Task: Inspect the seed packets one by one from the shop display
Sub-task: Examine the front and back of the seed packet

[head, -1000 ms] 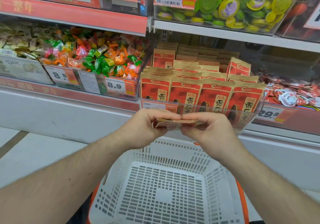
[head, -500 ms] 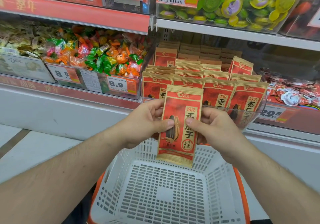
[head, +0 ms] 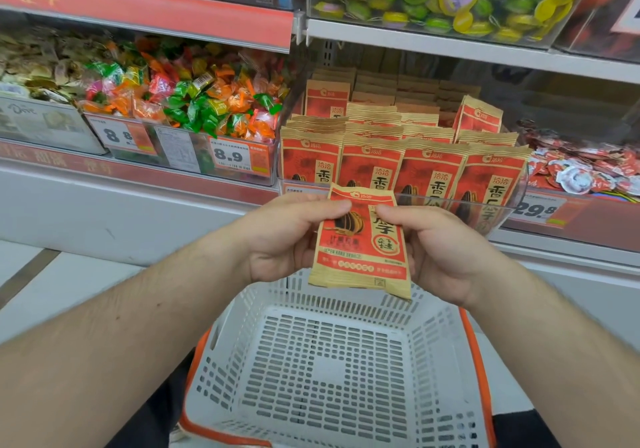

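In the head view, a flat, crinkled red-and-tan seed packet (head: 362, 239) is pinched upright, long axis vertical, printed face showing, between the left hand (head: 282, 236) and right hand (head: 441, 250), above a slotted white plastic basket (head: 332, 371).

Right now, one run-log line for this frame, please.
left hand: pinches seed packet | right hand: pinches it | packet: front up, above basket | display: stocked

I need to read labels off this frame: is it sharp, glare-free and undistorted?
Head view: the red-and-tan paper seed packet held by both hands is sharp, its large characters legible; shelf edges bow from wide-angle distortion; lighting even, faint glare on the clear plastic display bin.
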